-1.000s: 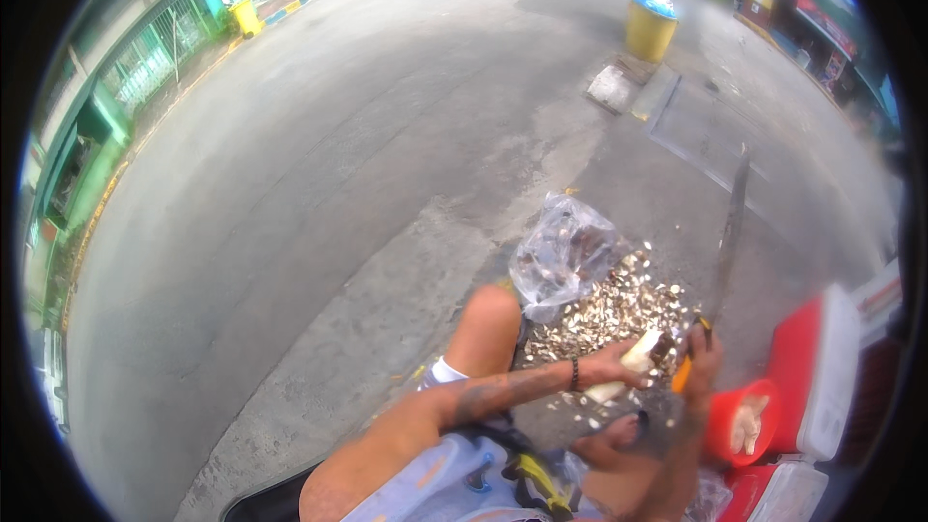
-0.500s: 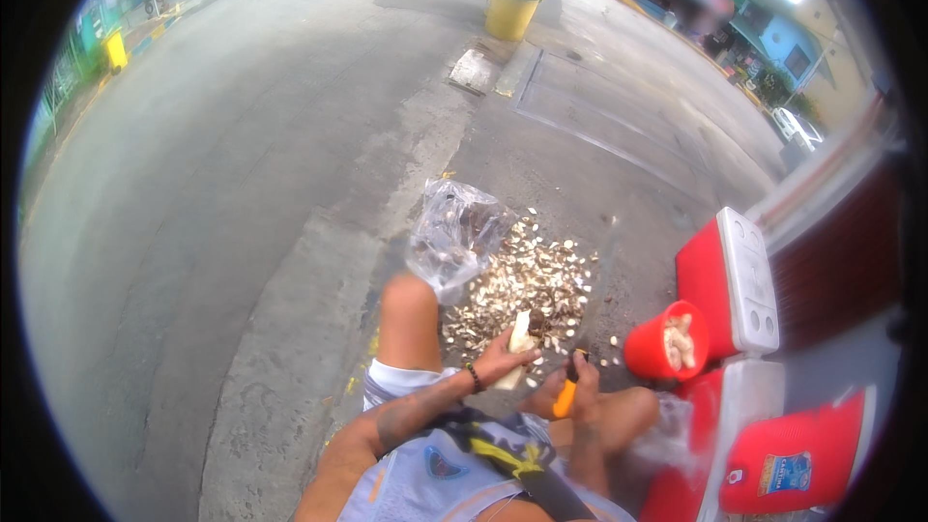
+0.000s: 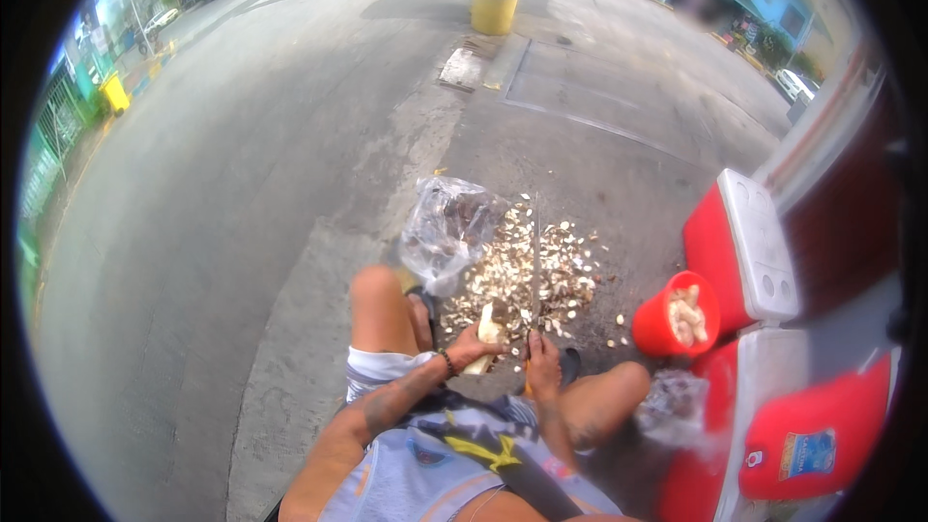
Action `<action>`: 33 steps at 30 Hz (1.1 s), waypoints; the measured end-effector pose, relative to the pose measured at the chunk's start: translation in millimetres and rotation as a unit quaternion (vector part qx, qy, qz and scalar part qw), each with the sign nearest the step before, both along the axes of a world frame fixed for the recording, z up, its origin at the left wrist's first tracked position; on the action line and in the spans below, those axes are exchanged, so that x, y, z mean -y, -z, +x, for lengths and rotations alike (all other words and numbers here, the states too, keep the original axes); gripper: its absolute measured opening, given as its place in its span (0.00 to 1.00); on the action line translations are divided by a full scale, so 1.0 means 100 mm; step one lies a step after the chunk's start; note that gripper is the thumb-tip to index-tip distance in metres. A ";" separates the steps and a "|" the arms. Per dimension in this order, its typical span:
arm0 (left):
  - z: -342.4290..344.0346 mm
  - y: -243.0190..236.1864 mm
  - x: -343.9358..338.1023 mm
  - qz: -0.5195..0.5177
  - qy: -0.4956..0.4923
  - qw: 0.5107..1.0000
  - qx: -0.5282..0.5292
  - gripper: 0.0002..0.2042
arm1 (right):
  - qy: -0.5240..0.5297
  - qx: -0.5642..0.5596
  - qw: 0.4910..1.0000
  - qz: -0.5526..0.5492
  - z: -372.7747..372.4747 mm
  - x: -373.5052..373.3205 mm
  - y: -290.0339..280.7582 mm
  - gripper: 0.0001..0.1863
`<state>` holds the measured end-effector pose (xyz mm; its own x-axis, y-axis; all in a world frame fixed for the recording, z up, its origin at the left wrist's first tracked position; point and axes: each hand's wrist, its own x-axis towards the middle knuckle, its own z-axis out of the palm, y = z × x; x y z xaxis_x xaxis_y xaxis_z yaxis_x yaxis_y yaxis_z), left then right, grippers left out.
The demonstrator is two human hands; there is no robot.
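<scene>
My left hand (image 3: pixel 466 346) is wrapped round a pale, mostly peeled cassava root (image 3: pixel 490 331), which has a brown patch at its far end. In my right hand (image 3: pixel 543 364) is a long-bladed knife (image 3: pixel 536 261). Its blade points away from me, over the heap of peelings, and a bit of orange handle shows below the fingers. Root and blade are apart. Beyond both hands, brown and white peelings (image 3: pixel 522 271) lie scattered on the pavement between my knees. A clear plastic bag (image 3: pixel 447 232) with dark contents rests against the left side of the heap.
To my right stands a red bucket (image 3: pixel 654 325) holding peeled roots. Behind it is a red cooler box (image 3: pixel 712 246) with a white lid, and nearer are more red coolers (image 3: pixel 822 430) and a crumpled clear bag (image 3: pixel 674 401). A yellow bin (image 3: pixel 494 10) stands farther up the street.
The knife has swung so that its long blade now points forward. My right hand has moved up and left, and the root has tilted and shifted left. The view has shifted slightly.
</scene>
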<state>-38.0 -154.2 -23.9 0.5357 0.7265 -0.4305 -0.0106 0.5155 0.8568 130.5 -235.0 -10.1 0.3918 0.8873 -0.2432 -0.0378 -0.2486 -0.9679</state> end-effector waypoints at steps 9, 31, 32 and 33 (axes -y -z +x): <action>0.13 0.27 0.01 0.047 -0.033 0.994 -0.088 0.18 | 0.039 0.149 0.988 -0.021 0.01 0.01 -0.27 0.21; 0.34 -0.47 -1.42 0.003 0.001 0.999 0.037 0.37 | -0.042 0.352 0.935 -0.001 0.69 -1.17 -0.81 0.29; 0.31 -0.42 -1.40 0.011 -0.010 1.000 0.020 0.35 | -0.063 0.340 0.938 -0.006 0.69 -1.24 -0.76 0.29; 0.29 -0.39 -1.39 -0.003 -0.011 1.000 0.025 0.35 | -0.079 0.328 0.941 -0.012 0.69 -1.31 -0.71 0.30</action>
<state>-8.6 -15.0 15.4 0.5402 0.7357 -0.4084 -0.0641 0.5199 0.8518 199.8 -103.9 61.1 0.3276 0.9447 -0.0153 0.6052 -0.2223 -0.7644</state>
